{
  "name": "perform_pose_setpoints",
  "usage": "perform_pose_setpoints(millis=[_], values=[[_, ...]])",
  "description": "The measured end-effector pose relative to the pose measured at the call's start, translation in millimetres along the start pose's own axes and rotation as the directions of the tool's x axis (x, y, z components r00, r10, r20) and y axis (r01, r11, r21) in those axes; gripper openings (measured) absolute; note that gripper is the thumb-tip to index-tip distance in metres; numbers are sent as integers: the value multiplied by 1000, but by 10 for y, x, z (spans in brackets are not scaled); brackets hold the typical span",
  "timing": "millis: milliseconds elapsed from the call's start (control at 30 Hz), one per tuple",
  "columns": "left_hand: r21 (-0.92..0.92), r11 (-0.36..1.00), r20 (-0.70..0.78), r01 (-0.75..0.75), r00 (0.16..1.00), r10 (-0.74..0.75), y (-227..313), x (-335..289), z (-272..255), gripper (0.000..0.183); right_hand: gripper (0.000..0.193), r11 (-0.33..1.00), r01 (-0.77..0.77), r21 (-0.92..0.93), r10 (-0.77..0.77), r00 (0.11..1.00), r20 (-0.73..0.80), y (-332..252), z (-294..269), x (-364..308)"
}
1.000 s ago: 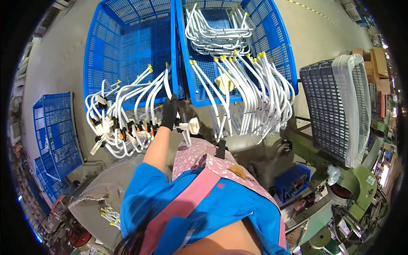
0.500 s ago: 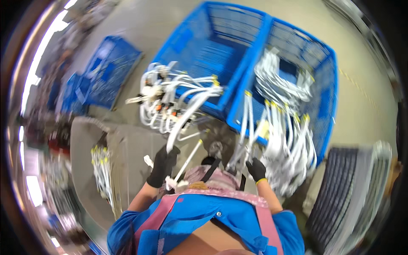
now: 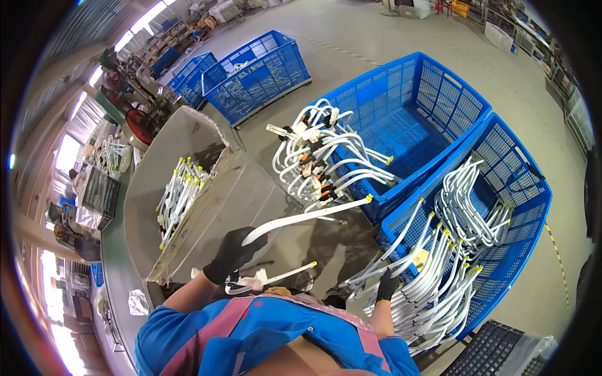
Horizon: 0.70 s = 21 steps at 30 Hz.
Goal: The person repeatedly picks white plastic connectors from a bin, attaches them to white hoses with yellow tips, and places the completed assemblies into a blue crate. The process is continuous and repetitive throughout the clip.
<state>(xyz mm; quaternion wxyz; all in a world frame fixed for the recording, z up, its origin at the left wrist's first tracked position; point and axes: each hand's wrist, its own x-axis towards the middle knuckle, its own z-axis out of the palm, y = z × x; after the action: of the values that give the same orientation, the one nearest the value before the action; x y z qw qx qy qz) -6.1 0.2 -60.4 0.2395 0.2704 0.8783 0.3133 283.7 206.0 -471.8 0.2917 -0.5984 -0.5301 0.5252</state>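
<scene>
My left hand, in a black glove, is closed around a bent white tube with a yellow cap on its far end. Below it, by my apron, a second straight length with a yellow tip and white fittings shows; the glove partly hides how they join. My right hand, also gloved in black, is closed at the near left edge of a bunch of white tubes hanging over the right blue crate's near side. It seems to grip one tube, its fingers partly hidden.
The left blue crate has white tubes with black and orange fittings hung over its near left edge. More tubes lie in the right blue crate. A grey bin at left holds capped tubes. Further blue crates stand behind.
The view has swung, so the crates sit further right and lower. The tube in my left hand has tilted down away from the hung bunch. My right hand stays at the right crate's tubes.
</scene>
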Motion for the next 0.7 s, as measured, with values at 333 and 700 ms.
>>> perform_pose_setpoints(millis=[333, 700], values=[[139, 929, -52, -343, 934, 352, -420, 207, -312, 19, 46, 974, -158, 164, 176, 979, -103, -1661, -470, -762], [-142, 798, 15, -586, 804, 594, -937, 598, -1013, 15, 10, 970, 186, -157, -242, 814, -528, -1946, -700, -3777]])
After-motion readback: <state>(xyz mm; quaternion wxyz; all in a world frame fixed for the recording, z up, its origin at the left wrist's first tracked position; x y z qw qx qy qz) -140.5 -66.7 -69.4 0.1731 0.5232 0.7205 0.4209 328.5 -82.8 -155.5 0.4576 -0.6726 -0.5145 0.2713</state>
